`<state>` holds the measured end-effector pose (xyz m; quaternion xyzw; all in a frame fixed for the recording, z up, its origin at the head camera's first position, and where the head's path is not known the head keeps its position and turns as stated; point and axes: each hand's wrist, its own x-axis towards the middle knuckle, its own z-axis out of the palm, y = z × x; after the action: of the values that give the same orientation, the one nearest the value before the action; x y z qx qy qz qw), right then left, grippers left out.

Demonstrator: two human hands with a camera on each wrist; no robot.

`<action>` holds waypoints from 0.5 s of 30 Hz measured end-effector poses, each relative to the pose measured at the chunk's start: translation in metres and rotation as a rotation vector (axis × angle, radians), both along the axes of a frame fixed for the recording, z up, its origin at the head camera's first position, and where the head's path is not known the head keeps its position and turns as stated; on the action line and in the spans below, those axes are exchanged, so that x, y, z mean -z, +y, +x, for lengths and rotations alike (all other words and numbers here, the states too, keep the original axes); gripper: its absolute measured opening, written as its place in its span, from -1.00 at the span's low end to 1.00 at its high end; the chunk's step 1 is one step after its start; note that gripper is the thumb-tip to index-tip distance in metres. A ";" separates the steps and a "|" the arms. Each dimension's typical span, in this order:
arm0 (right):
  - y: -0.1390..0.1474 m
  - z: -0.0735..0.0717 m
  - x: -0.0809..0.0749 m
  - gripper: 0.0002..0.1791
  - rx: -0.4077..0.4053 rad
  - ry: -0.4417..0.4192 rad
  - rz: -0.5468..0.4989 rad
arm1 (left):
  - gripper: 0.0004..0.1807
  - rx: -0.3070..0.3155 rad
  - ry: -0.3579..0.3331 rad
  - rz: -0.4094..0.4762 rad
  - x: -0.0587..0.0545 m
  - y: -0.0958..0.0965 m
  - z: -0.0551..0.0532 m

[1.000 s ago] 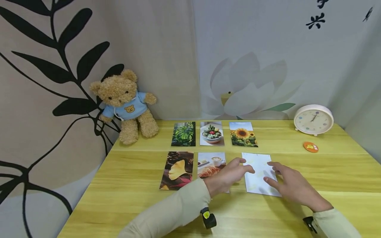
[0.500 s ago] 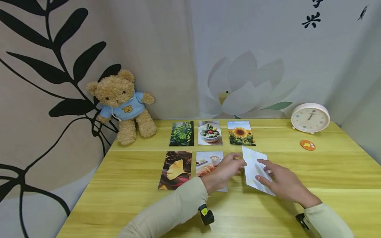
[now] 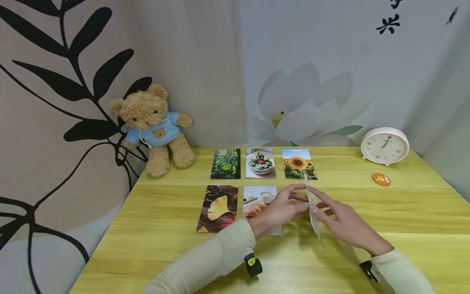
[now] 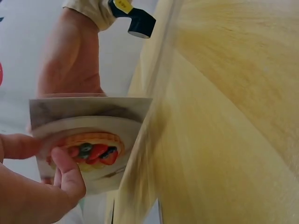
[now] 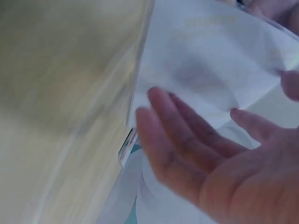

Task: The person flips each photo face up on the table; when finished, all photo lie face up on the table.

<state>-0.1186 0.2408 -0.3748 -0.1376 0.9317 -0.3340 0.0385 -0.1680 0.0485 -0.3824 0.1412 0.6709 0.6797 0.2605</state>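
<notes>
A picture card (image 3: 315,224) stands nearly edge-on above the wooden table, between my two hands. In the left wrist view its face (image 4: 96,121) shows a fruit tart on a plate. Its pale back (image 5: 201,51) fills much of the right wrist view. My left hand (image 3: 275,212) holds the card from the picture side, thumb and bent fingers at its surface. On the other side, the fingertips of my right hand (image 3: 349,224) touch the back, with the fingers mostly straight. A croissant-and-coffee card (image 3: 253,204) lies partly under my left hand and wrist.
A ginkgo-leaf card (image 3: 217,209) lies left of the croissant card. Behind them are a green-leaf card (image 3: 225,164), a cactus-bowl card (image 3: 260,163) and a sunflower card (image 3: 298,162). A teddy bear (image 3: 154,130), white clock (image 3: 385,145) and orange badge (image 3: 381,179) stand or lie around.
The card has gone from lying flat, pale back up, to standing nearly upright. My left hand raised its left edge, and my right hand moved left, closer to the other hand.
</notes>
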 end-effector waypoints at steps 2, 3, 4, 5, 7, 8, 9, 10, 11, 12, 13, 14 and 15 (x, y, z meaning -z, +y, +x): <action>0.002 0.000 -0.002 -0.36 -0.007 -0.032 -0.075 | -0.45 0.002 0.016 -0.024 -0.001 0.000 0.001; 0.003 -0.001 -0.004 -0.36 -0.015 -0.053 -0.126 | -0.46 0.002 0.025 -0.044 -0.002 0.000 0.001; 0.004 -0.001 -0.005 -0.35 -0.017 -0.080 -0.184 | -0.48 0.003 0.036 -0.064 -0.002 0.000 0.001; 0.005 -0.001 -0.006 -0.35 -0.021 -0.110 -0.248 | -0.49 0.006 0.049 -0.087 -0.003 0.000 0.001; 0.008 -0.001 -0.007 -0.34 -0.034 -0.164 -0.379 | -0.49 0.017 0.067 -0.122 -0.005 -0.001 0.001; 0.009 -0.001 -0.008 -0.34 -0.043 -0.184 -0.437 | -0.49 0.022 0.070 -0.131 -0.006 -0.001 0.001; 0.011 0.000 -0.008 -0.34 -0.049 -0.201 -0.487 | -0.49 0.029 0.063 -0.126 -0.007 -0.001 0.001; 0.012 0.000 -0.009 -0.34 -0.053 -0.214 -0.526 | -0.48 0.037 0.053 -0.113 -0.007 -0.001 0.001; 0.013 0.000 -0.009 -0.34 -0.060 -0.221 -0.557 | -0.47 0.044 0.043 -0.102 -0.008 -0.001 0.001; 0.014 0.000 -0.009 -0.35 -0.065 -0.226 -0.581 | -0.46 0.045 0.036 -0.091 -0.008 -0.001 0.001; 0.014 0.000 -0.008 -0.35 -0.065 -0.231 -0.603 | -0.45 0.043 0.036 -0.085 -0.009 -0.001 0.002; 0.015 0.000 -0.008 -0.34 -0.063 -0.232 -0.617 | -0.44 0.042 0.040 -0.084 -0.008 0.000 0.002; 0.016 0.000 -0.008 -0.34 -0.054 -0.233 -0.630 | -0.43 0.037 0.049 -0.089 -0.008 0.000 0.003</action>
<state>-0.1185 0.2569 -0.3672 -0.1284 0.7680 -0.6178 0.1094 -0.1653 0.0482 -0.3742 0.1585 0.7040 0.6406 0.2627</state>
